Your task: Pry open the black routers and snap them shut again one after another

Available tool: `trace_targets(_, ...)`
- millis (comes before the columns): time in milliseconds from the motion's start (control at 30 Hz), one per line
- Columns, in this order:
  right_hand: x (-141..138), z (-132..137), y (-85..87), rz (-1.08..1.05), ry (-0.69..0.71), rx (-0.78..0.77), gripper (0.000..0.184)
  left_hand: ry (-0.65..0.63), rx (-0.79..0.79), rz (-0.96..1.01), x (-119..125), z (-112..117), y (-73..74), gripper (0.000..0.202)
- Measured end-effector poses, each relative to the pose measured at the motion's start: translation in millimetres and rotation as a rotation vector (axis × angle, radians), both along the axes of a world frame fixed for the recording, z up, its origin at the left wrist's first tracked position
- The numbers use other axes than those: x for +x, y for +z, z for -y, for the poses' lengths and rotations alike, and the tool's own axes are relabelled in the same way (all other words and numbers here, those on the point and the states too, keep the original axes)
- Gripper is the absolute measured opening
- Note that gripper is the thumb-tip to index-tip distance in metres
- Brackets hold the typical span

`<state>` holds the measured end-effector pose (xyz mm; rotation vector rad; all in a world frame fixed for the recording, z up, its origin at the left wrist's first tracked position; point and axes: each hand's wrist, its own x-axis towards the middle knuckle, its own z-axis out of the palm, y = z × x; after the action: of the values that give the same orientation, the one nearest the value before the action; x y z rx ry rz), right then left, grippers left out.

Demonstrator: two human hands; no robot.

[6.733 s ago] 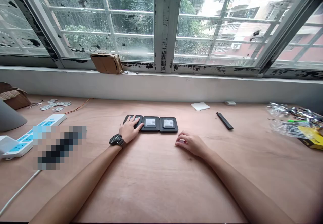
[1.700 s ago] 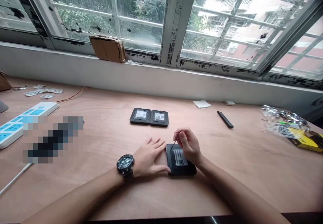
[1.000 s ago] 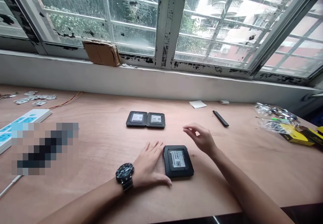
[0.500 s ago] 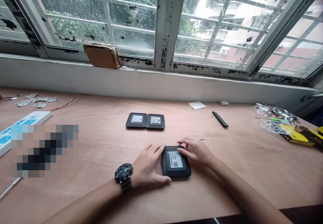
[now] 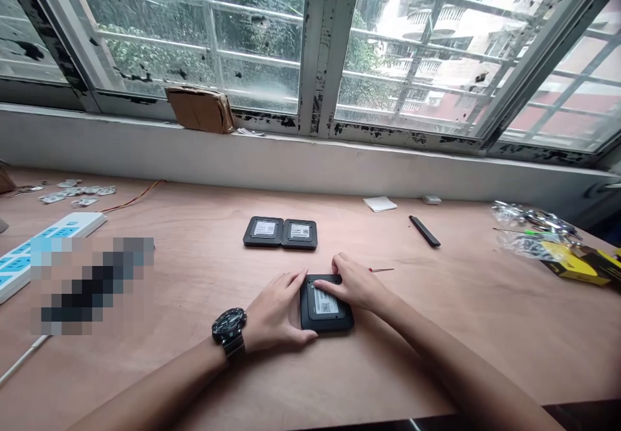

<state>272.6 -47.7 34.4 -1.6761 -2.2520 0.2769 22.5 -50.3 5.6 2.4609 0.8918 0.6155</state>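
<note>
A black square device [image 5: 326, 311] with a white label lies on the wooden table [image 5: 436, 327] in front of me. My left hand [image 5: 276, 311], with a black watch on the wrist, lies flat against the device's left side, fingers stretched out and thumb along its near edge. My right hand [image 5: 354, 282] rests on the device's far right corner, its bent fingertips pressing on the top edge. A thin pin with a red tip [image 5: 381, 269] lies on the table just right of that hand. Two more black devices [image 5: 280, 232] sit side by side further back.
A white and blue power strip [image 5: 29, 256] lies at the left, with small white parts [image 5: 72, 191] behind it. A black stick [image 5: 424, 231] and white pad [image 5: 381, 204] lie at the back right. Plastic bags and a yellow box [image 5: 572, 259] sit far right. A cardboard parcel [image 5: 198, 109] rests on the windowsill.
I pulled one device from the row of three towards me. My right hand worked it with the pin, laid the pin on the table, and came back onto the device's top edge.
</note>
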Motion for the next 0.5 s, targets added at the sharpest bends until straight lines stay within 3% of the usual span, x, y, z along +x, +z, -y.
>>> trace_targets(267,-12.7,-0.2,-14.9,0.053,-0.073,0.056,0.057,-0.015,-0.041,0.006,-0.9,-0.9,-5.6,0.125)
trace_targets(500,-15.9,0.3,-13.1,0.056,-0.107,0.028,0.061,-0.015,-0.047,0.001,-1.2,-1.2,-9.1,0.126)
